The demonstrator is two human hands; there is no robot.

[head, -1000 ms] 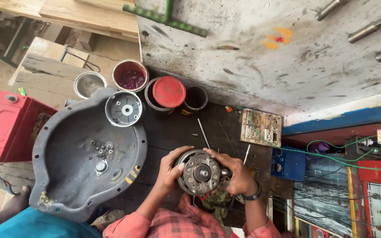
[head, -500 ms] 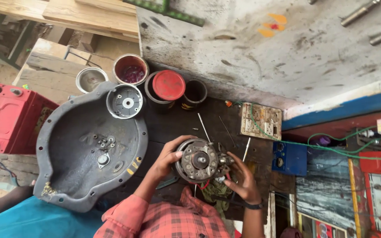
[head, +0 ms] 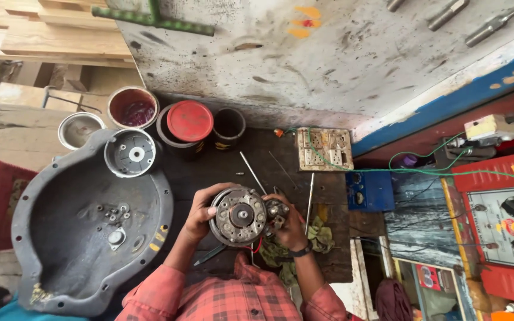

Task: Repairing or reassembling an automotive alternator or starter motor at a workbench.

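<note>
Head view looks straight down on a dark, oily table (head: 209, 172) where both hands hold a round metal motor assembly (head: 238, 216) just above the surface, close to the person's chest. The left hand (head: 199, 209) cups its left rim, fingers curled and clamped on the edge. The right hand (head: 287, 223) grips the right side, where a smaller block of parts (head: 276, 211) sticks out; those fingers are wrapped tight on it too, and a red wire (head: 259, 245) hangs beneath.

Left of the hands lies a big grey dish-shaped cover (head: 78, 238) with a small round housing (head: 130, 153) resting on its upper rim. Behind stand a tin of dark red liquid (head: 132, 107), a tin with a red lid (head: 189, 122) and a small dark cup (head: 228, 126). Thin metal rods (head: 251, 171) lie just beyond the assembly, a grubby switch plate (head: 325, 148) sits farther back, and a green rag (head: 319, 235) lies under the right wrist.

To handle the piece well, it seems wise to let the left hand carry the weight by the solid rim while the right works only on the side block, keeping the face level so loose bits do not slide off, and keeping the hanging wire clear of the grip.
</note>
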